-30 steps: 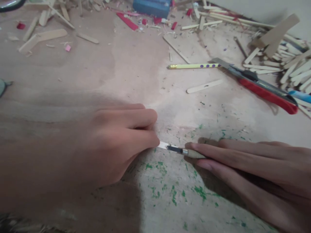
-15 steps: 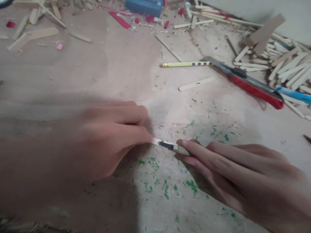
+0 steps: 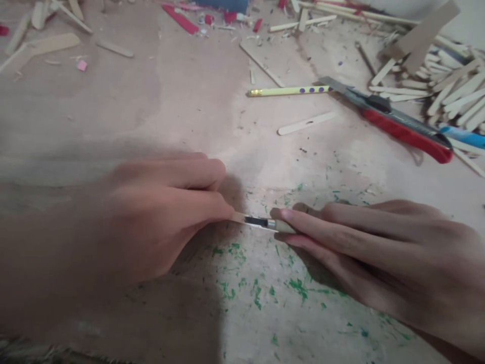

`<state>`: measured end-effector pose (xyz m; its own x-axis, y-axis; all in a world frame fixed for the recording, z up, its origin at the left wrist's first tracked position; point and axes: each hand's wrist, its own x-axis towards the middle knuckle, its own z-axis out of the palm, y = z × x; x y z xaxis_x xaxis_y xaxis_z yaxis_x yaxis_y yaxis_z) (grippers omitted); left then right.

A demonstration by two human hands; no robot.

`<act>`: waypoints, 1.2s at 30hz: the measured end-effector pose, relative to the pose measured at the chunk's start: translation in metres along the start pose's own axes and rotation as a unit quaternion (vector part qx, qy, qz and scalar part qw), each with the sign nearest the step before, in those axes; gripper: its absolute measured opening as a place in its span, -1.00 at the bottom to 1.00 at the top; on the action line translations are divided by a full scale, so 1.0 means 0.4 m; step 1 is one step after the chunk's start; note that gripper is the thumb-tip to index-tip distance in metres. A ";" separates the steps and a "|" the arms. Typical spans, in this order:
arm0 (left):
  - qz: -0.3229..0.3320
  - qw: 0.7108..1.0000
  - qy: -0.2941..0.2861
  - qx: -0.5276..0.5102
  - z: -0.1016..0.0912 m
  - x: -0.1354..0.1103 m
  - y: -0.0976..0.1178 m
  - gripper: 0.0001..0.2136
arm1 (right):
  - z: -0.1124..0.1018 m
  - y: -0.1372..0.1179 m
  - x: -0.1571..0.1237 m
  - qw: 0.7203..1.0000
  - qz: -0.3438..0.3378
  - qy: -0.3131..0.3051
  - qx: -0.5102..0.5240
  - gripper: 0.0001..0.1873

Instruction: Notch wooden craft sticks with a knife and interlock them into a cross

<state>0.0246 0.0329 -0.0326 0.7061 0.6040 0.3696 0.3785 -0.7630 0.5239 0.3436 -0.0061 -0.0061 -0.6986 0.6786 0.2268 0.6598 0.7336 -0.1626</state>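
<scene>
My left hand [image 3: 166, 212] is closed, pinching the end of a thin pale wooden stick [image 3: 238, 217] low over the table. Between the fingers and thumb of my right hand [image 3: 379, 247] is a small carving tool with a pale handle [image 3: 285, 227], a metal collar and a dark, narrow blade [image 3: 256, 221]. The blade lies along the stick, its tip close to my left fingertips. Whether the edge bites into the wood is too small to make out. My left hand covers much of the stick.
Beyond my hands lie a loose craft stick [image 3: 305, 124], a yellow pencil [image 3: 288, 91] and a red utility knife [image 3: 405, 132] with its blade out. Craft sticks [image 3: 464, 101] pile up at right. Green flecks [image 3: 297, 287] mark the worn tabletop [image 3: 125, 108]; wood scraps [image 3: 55, 44] lie far left.
The view has shifted, so the background sits slightly higher. The tool's blade is now more level, and the stick's pale strip shows below it rather than above. Both grips stay closed.
</scene>
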 end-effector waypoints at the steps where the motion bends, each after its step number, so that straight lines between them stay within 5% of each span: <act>1: -0.002 1.000 -0.002 -0.003 -0.001 0.002 0.000 -0.67 | 0.001 0.006 0.005 1.000 -0.008 -0.005 0.008 -0.75; 6: -0.016 1.000 -0.017 0.015 -0.011 0.008 0.006 -0.68 | 0.006 0.021 0.016 0.998 -0.002 -0.005 0.061 -0.73; 20: -0.038 0.997 -0.057 0.023 -0.033 0.019 0.027 -0.68 | 0.027 0.019 0.005 0.998 -0.042 0.037 -0.007 -0.80; 36: -0.026 0.999 -0.036 0.028 -0.026 0.016 0.018 -0.65 | 0.026 0.005 0.013 0.998 -0.047 0.021 -0.026 -0.76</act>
<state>0.0256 0.0339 -0.0183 0.7242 0.6274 0.2860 0.4483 -0.7436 0.4961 0.3382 -0.0006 -0.0153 -0.7463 0.6045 0.2786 0.6067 0.7899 -0.0888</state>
